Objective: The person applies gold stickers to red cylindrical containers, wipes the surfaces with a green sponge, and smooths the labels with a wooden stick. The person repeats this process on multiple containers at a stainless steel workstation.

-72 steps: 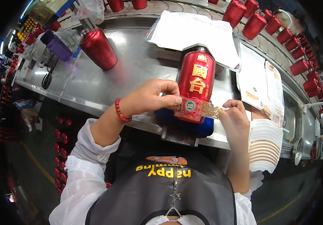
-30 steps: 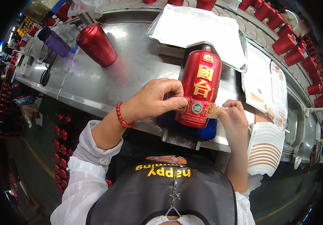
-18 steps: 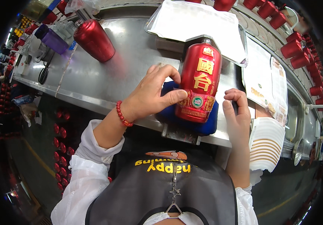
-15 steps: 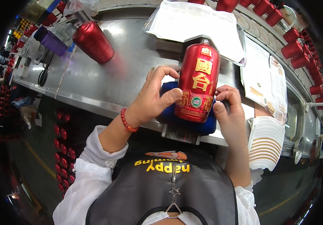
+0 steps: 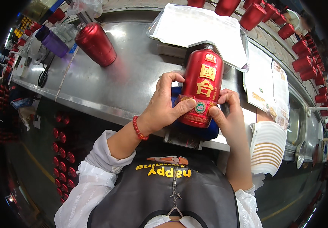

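Observation:
A glossy red bottle (image 5: 214, 78) with raised gold characters lies face up, its neck pointing away from me, on a blue cloth pad (image 5: 211, 132). Across its lower front runs a decorated band with a round green-and-white emblem (image 5: 200, 107). My left hand (image 5: 160, 106) is closed on the bottle's left side, thumb pressed on the band. From the right, my right hand (image 5: 230, 116) grips the lower side, its thumb at the band's right end. The fingertips behind the bottle are hidden.
A second red bottle (image 5: 96, 45) stands at left on the metal table (image 5: 133, 64), near a purple bottle (image 5: 53, 42) and black scissors (image 5: 43, 77). Ahead lies a tray with white sheets (image 5: 198, 24). Printed sheets (image 5: 262, 78) and stacked white trays (image 5: 268, 148) are at right. Red bottles line a conveyor (image 5: 264, 38).
My left hand has moved right and onto the bottle, its thumb now on the band. My right thumb has come in against the band's other end. The bottle has shifted slightly toward me.

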`<state>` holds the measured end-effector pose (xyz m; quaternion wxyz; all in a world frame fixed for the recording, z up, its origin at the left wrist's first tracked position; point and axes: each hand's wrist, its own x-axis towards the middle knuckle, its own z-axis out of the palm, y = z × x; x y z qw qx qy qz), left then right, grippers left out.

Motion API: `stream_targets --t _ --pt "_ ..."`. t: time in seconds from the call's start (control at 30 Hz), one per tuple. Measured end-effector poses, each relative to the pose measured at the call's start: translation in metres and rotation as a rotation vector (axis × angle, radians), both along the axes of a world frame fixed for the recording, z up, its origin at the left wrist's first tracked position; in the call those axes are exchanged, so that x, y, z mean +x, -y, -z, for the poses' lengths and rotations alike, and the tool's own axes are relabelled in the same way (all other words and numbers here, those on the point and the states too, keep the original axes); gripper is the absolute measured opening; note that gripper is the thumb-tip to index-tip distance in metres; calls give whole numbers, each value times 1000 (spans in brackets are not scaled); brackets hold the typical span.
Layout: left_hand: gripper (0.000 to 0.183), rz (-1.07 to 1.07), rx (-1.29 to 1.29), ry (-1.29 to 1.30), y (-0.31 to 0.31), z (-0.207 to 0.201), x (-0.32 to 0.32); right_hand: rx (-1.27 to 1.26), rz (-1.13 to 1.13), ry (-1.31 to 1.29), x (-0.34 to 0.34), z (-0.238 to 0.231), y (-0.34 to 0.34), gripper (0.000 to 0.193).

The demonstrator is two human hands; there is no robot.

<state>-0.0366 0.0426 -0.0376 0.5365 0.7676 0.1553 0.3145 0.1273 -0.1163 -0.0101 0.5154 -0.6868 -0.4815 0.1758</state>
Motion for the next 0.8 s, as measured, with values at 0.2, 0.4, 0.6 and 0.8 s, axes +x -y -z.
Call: stream_targets --t 0.2,0.4,0.6,0.8 --pt "70 4 -49 -3 0 0 1 -32 34 -6 -3 -6 -4 51" --pt "69 -6 1 6 -1 0 3 -12 8 -48 0 -1 -3 53" --pt "67 -1 -30 34 -3 4 6 -39 50 -124 0 0 -9 58" --pt "66 -20 32 -18 -3 -3 5 -33 27 -100 2 0 -7 59"
